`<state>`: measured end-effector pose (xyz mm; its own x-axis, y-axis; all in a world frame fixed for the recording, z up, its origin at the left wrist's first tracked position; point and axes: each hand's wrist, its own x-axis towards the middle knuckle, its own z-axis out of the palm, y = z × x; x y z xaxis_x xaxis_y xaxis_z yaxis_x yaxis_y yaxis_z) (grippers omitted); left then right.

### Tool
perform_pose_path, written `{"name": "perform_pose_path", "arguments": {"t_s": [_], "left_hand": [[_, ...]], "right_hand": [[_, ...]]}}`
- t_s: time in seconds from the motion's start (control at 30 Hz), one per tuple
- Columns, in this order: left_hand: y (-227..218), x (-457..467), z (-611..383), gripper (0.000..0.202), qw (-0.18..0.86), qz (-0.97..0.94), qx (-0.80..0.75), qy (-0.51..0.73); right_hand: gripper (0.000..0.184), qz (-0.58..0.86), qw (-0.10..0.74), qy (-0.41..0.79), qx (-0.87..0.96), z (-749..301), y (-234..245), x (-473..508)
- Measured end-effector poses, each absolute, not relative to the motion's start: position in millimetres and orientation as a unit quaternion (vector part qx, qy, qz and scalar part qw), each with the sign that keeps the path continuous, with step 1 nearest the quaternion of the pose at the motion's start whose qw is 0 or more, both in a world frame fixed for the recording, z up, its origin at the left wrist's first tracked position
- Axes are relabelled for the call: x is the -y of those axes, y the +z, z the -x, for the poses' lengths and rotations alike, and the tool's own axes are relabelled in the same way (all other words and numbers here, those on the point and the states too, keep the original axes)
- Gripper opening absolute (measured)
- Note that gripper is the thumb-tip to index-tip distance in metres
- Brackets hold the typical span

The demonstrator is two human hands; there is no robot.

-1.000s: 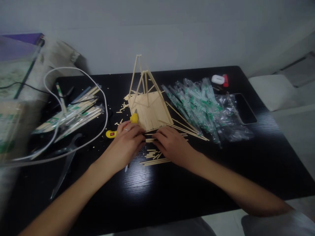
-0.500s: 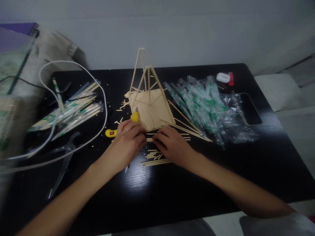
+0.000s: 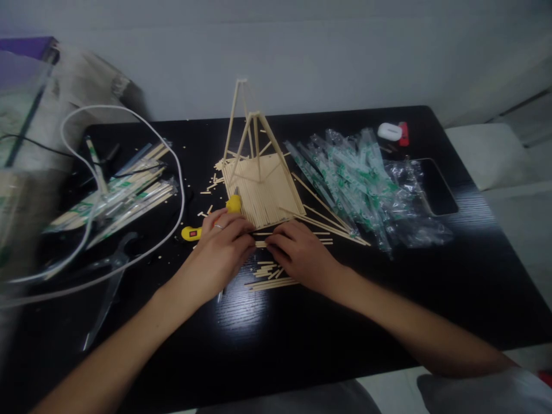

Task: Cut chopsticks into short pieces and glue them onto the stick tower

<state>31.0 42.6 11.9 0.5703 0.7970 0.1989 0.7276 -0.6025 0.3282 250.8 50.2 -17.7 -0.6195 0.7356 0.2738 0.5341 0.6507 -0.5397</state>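
Note:
My left hand (image 3: 222, 244) is closed, its fingertips pinching the left part of thin wooden sticks (image 3: 260, 244) lying crosswise on the black table. My right hand (image 3: 304, 253) pinches the same sticks a short way to the right; the fingers hide much of them. Just beyond my hands lies a flat panel of wooden sticks (image 3: 267, 198), with two tall frames of sticks (image 3: 254, 135) standing on it. A yellow glue gun (image 3: 233, 204) lies behind my left hand, partly covered by it. Short cut sticks (image 3: 265, 269) and several longer ones (image 3: 271, 284) lie in front of my right hand.
Crumpled clear and green plastic wrappers (image 3: 353, 172) spread to the right, near a phone (image 3: 439, 187) and a white earbud case (image 3: 389, 131). Packaged sticks (image 3: 125, 195), a looping white cable (image 3: 183, 190) and clear-handled scissors-like tool (image 3: 116, 261) are on the left. A wall stands behind the table.
The whole view has shifted very slightly. Both hands keep their pinch on the wooden sticks, and nothing on the table has visibly moved.

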Motion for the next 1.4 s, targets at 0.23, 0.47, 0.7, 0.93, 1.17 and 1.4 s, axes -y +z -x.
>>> {"name": "perform_pose_path", "arguments": {"t_s": [0.23,0.47,0.7,0.93,1.17,1.4], "left_hand": [[11.5,-42.9,-30.0,0.015,0.100,-0.876,-0.443,0.163],[11.3,-43.3,-30.3,0.017,0.104,-0.879,-0.435,0.167],[10.8,-42.9,-30.5,0.018,0.095,-0.879,-0.439,0.158],[13.2,-42.9,-31.3,0.018,0.103,-0.874,-0.444,0.167],[12.6,-43.7,-30.6,0.016,0.100,-0.883,-0.429,0.159],[14.0,-42.0,-32.9,0.018,0.101,-0.882,-0.435,0.150]], "right_hand": [[0.018,0.366,0.242,0.198,0.876,-249.8,-16.6,-49.5],[0.018,0.366,0.241,0.187,0.879,-250.2,-15.3,-49.4],[0.018,0.367,0.241,0.192,0.878,-249.8,-16.6,-49.3],[0.018,0.368,0.242,0.192,0.877,-249.9,-15.8,-48.8],[0.018,0.372,0.236,0.196,0.876,-249.6,-14.8,-48.2],[0.019,0.376,0.235,0.193,0.875,-249.7,-16.5,-48.0]]}}
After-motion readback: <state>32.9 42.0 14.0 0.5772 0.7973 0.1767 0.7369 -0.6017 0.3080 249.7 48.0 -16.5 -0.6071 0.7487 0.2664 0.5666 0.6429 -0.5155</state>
